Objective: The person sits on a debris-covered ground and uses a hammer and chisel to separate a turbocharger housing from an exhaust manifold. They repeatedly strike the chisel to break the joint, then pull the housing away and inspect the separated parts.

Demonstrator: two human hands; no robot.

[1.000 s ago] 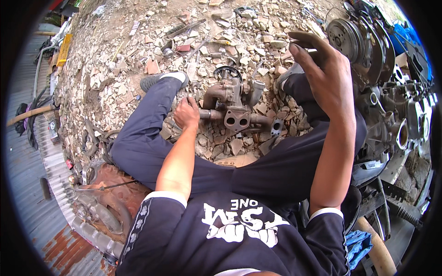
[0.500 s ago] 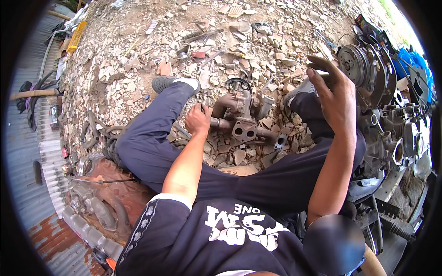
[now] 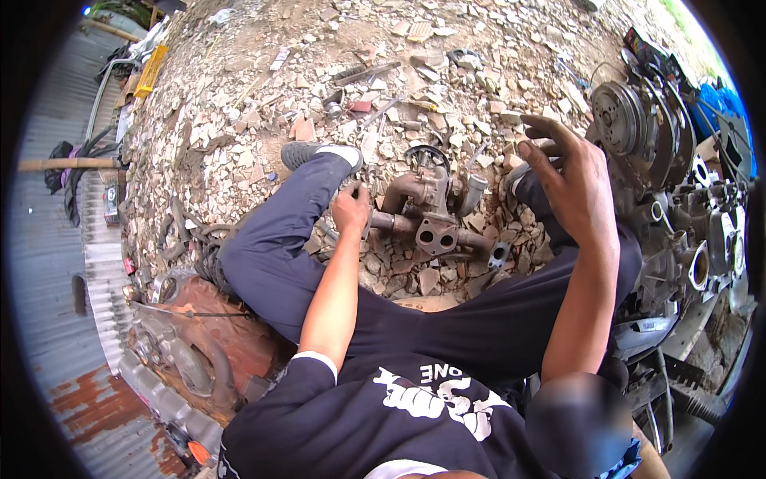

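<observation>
A rusty exhaust manifold with a turbocharger (image 3: pixel 435 199) lies on the rubble between my legs. Its flange with two round holes faces me. My left hand (image 3: pixel 350 207) is closed at the manifold's left pipe end; what its fingers hold, if anything, is hidden. Raised to the right of the manifold, my right hand (image 3: pixel 570 176) has its thumb and fingers apart and holds nothing. Just right of the manifold's right end sits a small metal flange plate (image 3: pixel 499 255).
Broken stone and tile (image 3: pixel 319 72) cover the ground. Engine parts with a grooved pulley (image 3: pixel 618 116) crowd the right side. On the left are rusty metal parts (image 3: pixel 187 351), dark hoses (image 3: pixel 187 227) and corrugated sheet (image 3: pixel 52 263). A yellow object (image 3: pixel 150 70) lies far left.
The whole view has shifted slightly, so the scene sits a little further right and lower. My left hand stays by the manifold's pipe end, and my right hand remains raised.
</observation>
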